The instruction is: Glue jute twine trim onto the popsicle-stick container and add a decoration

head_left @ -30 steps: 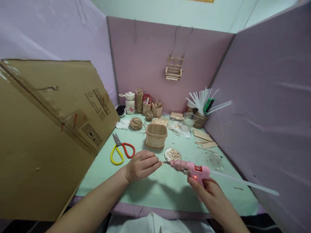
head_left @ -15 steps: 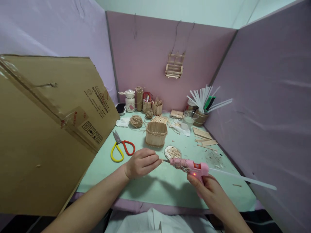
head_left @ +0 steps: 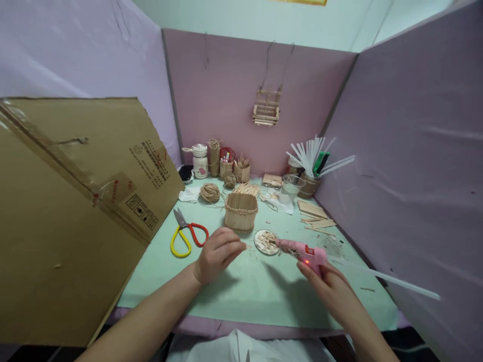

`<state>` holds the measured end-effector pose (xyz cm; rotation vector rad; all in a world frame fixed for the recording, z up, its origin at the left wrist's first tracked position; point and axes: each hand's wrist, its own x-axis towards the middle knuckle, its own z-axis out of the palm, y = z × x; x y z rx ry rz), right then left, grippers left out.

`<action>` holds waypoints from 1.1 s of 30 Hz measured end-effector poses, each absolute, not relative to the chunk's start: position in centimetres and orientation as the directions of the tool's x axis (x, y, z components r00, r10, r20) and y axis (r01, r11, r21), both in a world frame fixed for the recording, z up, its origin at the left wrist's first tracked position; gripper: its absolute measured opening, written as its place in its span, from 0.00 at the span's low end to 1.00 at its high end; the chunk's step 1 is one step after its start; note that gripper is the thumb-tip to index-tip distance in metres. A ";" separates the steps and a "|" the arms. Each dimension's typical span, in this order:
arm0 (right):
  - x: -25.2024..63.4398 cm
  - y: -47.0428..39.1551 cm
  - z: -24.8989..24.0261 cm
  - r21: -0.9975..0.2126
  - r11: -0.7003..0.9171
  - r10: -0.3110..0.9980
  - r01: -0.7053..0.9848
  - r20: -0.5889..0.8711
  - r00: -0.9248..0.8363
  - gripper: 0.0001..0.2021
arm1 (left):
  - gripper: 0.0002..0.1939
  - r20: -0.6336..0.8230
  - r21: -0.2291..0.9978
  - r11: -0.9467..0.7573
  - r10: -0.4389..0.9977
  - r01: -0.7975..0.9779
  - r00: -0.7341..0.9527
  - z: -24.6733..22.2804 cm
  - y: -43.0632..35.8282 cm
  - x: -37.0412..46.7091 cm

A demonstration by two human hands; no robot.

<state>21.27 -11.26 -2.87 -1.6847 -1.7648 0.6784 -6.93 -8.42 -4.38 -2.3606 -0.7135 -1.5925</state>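
My left hand pinches a tiny wooden piece between its fingertips, just below the stick basket. My right hand is wrapped round the handle of a pink glue gun, whose red light is lit and which has a long clear glue stick out of its back. The gun's nozzle points left, over the right edge of a round dish of small wood pieces. A gap separates the nozzle from the piece in my left hand.
Scissors with yellow and red handles lie left of the basket. A large cardboard sheet leans at the left. Behind stand a twine ball, a white bottle and a pot of glue sticks. Wooden sticks lie at the right.
The glue gun has moved right and slightly up, away from my left fingertips. My left hand has shifted slightly left. The whole view has tilted a little.
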 end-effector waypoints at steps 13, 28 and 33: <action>27.5 -7.9 -6.8 -0.285 -0.143 0.988 0.948 0.019 0.155 0.20 | 0.10 0.356 0.928 -0.316 0.908 0.196 -0.220 -5.0 -6.4 -7.1; 14.3 -0.4 -3.2 -0.665 0.359 0.929 0.655 0.190 -0.316 0.49 | 0.12 0.297 0.954 -0.272 0.909 0.123 -0.293 -6.4 -5.1 -7.6; 11.4 3.3 -4.9 -0.790 0.403 0.882 0.463 0.201 -0.426 0.49 | 0.09 0.271 0.961 -0.248 0.932 0.123 -0.242 -7.0 -4.2 -7.2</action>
